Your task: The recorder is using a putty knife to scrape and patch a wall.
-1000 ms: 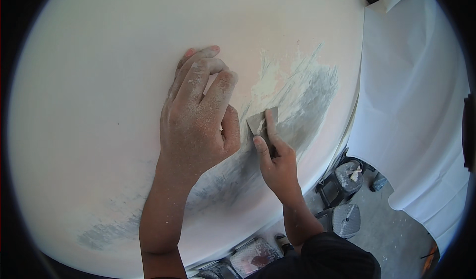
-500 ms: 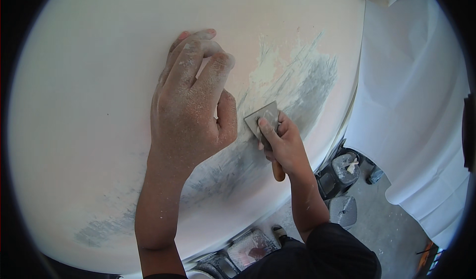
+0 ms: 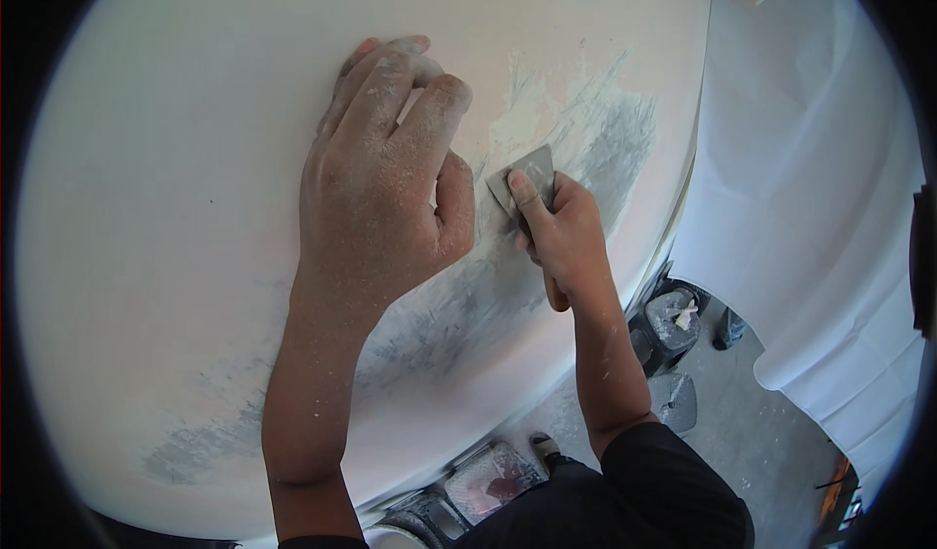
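Note:
A large white curved panel (image 3: 176, 207) fills the view, with a grey sanded band and a pale patch of filler (image 3: 522, 120) at its upper right. My left hand (image 3: 386, 188), dusted with white powder, lies flat on the panel beside the patch, fingers slightly spread. My right hand (image 3: 566, 242) grips a small putty knife (image 3: 522, 173) by its wooden handle, forefinger pressed on the grey metal blade. The blade rests against the panel at the lower edge of the filler patch.
White sheeting (image 3: 820, 178) hangs at the right. Below the panel's edge, on the grey floor, stand dusty dark stools or containers (image 3: 673, 320) and a tray (image 3: 493, 486) with a reddish smear. A shoe tip (image 3: 542, 444) shows near the tray.
My right hand has turned its grip on the putty knife and slid the blade upward along the panel toward the filler patch. My left hand has shifted slightly up and stays flat.

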Action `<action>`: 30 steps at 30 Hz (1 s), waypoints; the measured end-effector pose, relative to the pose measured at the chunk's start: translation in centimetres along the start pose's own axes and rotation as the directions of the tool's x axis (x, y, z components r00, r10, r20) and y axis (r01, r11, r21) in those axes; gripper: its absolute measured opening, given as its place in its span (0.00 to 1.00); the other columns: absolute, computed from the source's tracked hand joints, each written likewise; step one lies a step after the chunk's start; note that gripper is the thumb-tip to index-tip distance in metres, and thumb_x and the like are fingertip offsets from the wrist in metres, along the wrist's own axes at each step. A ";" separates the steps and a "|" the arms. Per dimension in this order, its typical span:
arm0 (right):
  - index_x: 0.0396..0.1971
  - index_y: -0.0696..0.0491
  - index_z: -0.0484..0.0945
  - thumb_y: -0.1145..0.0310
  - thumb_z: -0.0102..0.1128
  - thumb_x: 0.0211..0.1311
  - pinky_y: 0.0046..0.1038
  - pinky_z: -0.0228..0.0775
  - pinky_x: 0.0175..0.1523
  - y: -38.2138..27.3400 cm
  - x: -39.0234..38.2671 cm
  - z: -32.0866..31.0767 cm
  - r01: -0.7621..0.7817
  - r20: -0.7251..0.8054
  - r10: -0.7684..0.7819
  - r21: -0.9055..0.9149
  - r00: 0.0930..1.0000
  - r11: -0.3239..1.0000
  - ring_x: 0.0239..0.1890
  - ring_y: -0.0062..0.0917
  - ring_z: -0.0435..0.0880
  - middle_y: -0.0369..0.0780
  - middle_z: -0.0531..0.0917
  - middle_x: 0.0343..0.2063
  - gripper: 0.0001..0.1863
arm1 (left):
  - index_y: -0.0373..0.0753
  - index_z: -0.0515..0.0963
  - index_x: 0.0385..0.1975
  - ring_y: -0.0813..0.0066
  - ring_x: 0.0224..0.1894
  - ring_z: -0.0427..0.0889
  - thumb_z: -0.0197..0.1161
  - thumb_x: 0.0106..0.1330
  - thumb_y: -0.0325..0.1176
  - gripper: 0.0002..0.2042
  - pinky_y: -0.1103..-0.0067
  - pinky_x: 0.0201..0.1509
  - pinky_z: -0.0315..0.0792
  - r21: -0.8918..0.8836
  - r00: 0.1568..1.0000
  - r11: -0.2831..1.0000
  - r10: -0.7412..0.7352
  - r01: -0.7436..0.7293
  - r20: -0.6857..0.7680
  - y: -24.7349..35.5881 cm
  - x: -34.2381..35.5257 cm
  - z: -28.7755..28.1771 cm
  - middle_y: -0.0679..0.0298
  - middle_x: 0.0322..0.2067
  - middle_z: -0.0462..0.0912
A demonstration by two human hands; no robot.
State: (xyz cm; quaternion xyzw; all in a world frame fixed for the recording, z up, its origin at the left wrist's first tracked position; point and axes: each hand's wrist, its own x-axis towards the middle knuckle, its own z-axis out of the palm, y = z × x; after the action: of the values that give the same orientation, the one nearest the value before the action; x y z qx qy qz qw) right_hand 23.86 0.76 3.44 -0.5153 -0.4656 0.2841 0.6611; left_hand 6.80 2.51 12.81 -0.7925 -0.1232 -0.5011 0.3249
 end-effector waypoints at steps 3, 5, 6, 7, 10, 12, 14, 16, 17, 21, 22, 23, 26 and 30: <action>0.26 0.61 0.76 0.51 0.66 0.63 0.22 0.67 0.23 1.0 0.1 0.9 0.014 -0.020 -0.014 -0.001 1.000 1.000 0.16 0.18 0.77 0.37 0.78 0.15 0.25 | 0.32 0.76 0.37 0.50 0.51 0.79 0.55 0.45 0.18 0.16 0.57 0.66 0.68 0.015 1.000 1.000 -0.013 0.013 -0.008 -0.3 -0.1 0.2 0.51 0.39 0.77; 0.25 0.61 0.76 0.51 0.66 0.63 0.23 0.67 0.23 1.2 0.2 0.6 0.048 -0.067 -0.048 -0.007 0.997 0.999 0.15 0.18 0.77 0.37 0.78 0.15 0.25 | 0.32 0.76 0.37 0.49 0.51 0.79 0.54 0.46 0.18 0.15 0.58 0.66 0.69 0.022 0.999 1.000 0.020 -0.019 -0.030 -0.3 0.2 0.3 0.50 0.39 0.78; 0.24 0.61 0.76 0.50 0.65 0.64 0.23 0.67 0.23 0.8 0.7 0.3 0.045 -0.050 -0.047 -0.035 0.998 0.998 0.15 0.19 0.77 0.38 0.78 0.14 0.26 | 0.32 0.76 0.37 0.49 0.51 0.79 0.54 0.46 0.18 0.15 0.58 0.66 0.69 0.014 0.999 1.000 0.020 -0.020 -0.032 -0.3 0.1 0.2 0.50 0.39 0.78; 0.24 0.61 0.75 0.50 0.65 0.64 0.24 0.67 0.22 0.6 0.9 0.1 0.043 -0.033 -0.045 -0.062 0.998 0.997 0.15 0.20 0.77 0.38 0.77 0.14 0.26 | 0.33 0.76 0.37 0.49 0.51 0.79 0.54 0.47 0.18 0.15 0.58 0.66 0.69 0.017 1.000 1.000 0.010 -0.009 -0.021 -0.4 0.0 0.2 0.50 0.40 0.78; 0.23 0.60 0.75 0.49 0.64 0.64 0.25 0.67 0.22 1.6 0.6 0.8 0.019 -0.045 -0.018 0.026 0.999 0.999 0.14 0.20 0.77 0.38 0.77 0.14 0.26 | 0.33 0.76 0.36 0.49 0.51 0.79 0.54 0.47 0.18 0.14 0.58 0.66 0.69 0.021 1.000 1.000 0.001 0.000 -0.012 -0.4 0.1 0.3 0.50 0.40 0.78; 0.22 0.60 0.75 0.49 0.64 0.64 0.25 0.67 0.21 1.3 0.5 0.5 0.021 -0.045 -0.021 -0.008 0.999 1.000 0.14 0.20 0.77 0.38 0.77 0.13 0.26 | 0.33 0.76 0.36 0.49 0.51 0.79 0.54 0.48 0.18 0.14 0.58 0.66 0.69 0.025 1.000 1.000 0.008 -0.008 -0.019 -0.4 0.0 0.1 0.50 0.40 0.79; 0.22 0.60 0.74 0.49 0.64 0.64 0.24 0.67 0.21 1.2 0.5 0.6 0.030 -0.046 -0.031 -0.039 0.998 0.999 0.14 0.20 0.77 0.38 0.77 0.13 0.27 | 0.33 0.76 0.36 0.50 0.51 0.79 0.55 0.48 0.18 0.14 0.59 0.66 0.69 0.028 1.000 1.000 -0.011 0.012 -0.021 -0.3 -0.1 0.1 0.50 0.40 0.79; 0.22 0.60 0.74 0.49 0.64 0.64 0.24 0.67 0.21 1.7 0.2 0.9 0.004 -0.062 -0.004 0.007 0.998 1.000 0.14 0.21 0.78 0.38 0.76 0.13 0.27 | 0.33 0.76 0.36 0.50 0.51 0.79 0.55 0.48 0.18 0.14 0.59 0.66 0.69 0.032 1.000 0.999 -0.010 0.011 -0.021 -0.1 0.0 0.1 0.50 0.40 0.78; 0.22 0.60 0.74 0.49 0.64 0.64 0.24 0.67 0.21 1.8 0.1 0.8 0.006 -0.049 -0.006 0.012 0.999 1.000 0.14 0.21 0.78 0.38 0.76 0.13 0.27 | 0.33 0.76 0.36 0.50 0.51 0.79 0.55 0.48 0.18 0.14 0.59 0.66 0.69 0.024 1.000 1.000 -0.005 0.005 -0.023 0.0 0.1 0.1 0.50 0.40 0.78; 0.22 0.60 0.74 0.48 0.64 0.64 0.24 0.68 0.21 1.1 0.7 0.6 0.077 -0.061 -0.076 0.005 0.995 0.997 0.13 0.21 0.78 0.39 0.77 0.13 0.27 | 0.33 0.76 0.36 0.51 0.52 0.79 0.55 0.47 0.18 0.14 0.59 0.66 0.69 0.036 1.000 0.999 0.002 -0.001 -0.021 0.2 0.1 0.2 0.51 0.40 0.78; 0.21 0.60 0.74 0.48 0.64 0.64 0.24 0.68 0.21 0.8 0.9 0.6 0.132 -0.053 -0.133 -0.024 0.990 0.991 0.13 0.21 0.78 0.40 0.78 0.12 0.27 | 0.33 0.76 0.36 0.51 0.52 0.79 0.55 0.47 0.18 0.14 0.59 0.66 0.69 0.041 1.000 0.999 -0.005 0.005 -0.016 0.2 0.1 0.0 0.52 0.39 0.78; 0.21 0.60 0.74 0.48 0.64 0.64 0.24 0.68 0.21 0.9 0.6 0.5 0.131 -0.054 -0.132 -0.020 0.990 0.991 0.13 0.21 0.78 0.40 0.78 0.12 0.27 | 0.33 0.76 0.36 0.52 0.52 0.79 0.55 0.47 0.18 0.14 0.59 0.66 0.69 0.044 1.000 0.999 -0.011 0.011 -0.011 0.1 0.1 -0.1 0.52 0.39 0.78; 0.21 0.60 0.74 0.48 0.64 0.64 0.25 0.68 0.21 1.4 0.2 0.6 0.104 -0.074 -0.106 -0.026 0.992 0.994 0.13 0.22 0.78 0.41 0.77 0.12 0.27 | 0.33 0.77 0.36 0.52 0.52 0.79 0.55 0.47 0.18 0.14 0.59 0.66 0.69 0.048 1.000 0.999 -0.007 0.007 -0.011 0.0 0.0 0.2 0.53 0.39 0.78; 0.19 0.60 0.73 0.49 0.65 0.63 0.27 0.69 0.22 0.7 0.4 0.7 0.070 -0.055 -0.071 -0.024 0.996 0.997 0.13 0.23 0.79 0.41 0.77 0.11 0.28 | 0.33 0.76 0.35 0.52 0.52 0.79 0.55 0.47 0.18 0.14 0.59 0.66 0.69 0.023 0.999 0.999 -0.038 0.038 0.009 0.1 0.1 0.1 0.54 0.39 0.78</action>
State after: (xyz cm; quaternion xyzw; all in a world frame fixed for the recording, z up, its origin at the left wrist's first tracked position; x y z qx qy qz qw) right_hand 23.50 1.62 2.90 -0.5136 -0.4681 0.2409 0.6776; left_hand 6.96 2.53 12.83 -0.7884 -0.1457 -0.5022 0.3239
